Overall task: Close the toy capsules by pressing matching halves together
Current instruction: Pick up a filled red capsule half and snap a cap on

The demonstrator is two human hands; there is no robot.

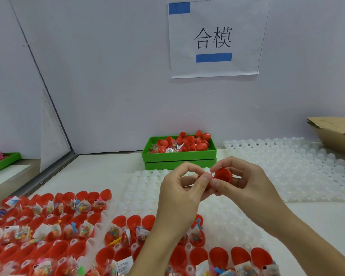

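Both hands meet: right hand (245, 182) grips the red cap (223, 174), left hand (184, 184) pinches something pink at nine o'clock. It may get squashed.

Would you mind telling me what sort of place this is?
Probably a toy-packing workstation: rows of open red capsule halves holding bagged toys, a green bin of spare halves, and a paper sign on the partition.

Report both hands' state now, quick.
Left hand: fingers curled, pinching a small pink piece.
Right hand: closed grip on a red capsule half.
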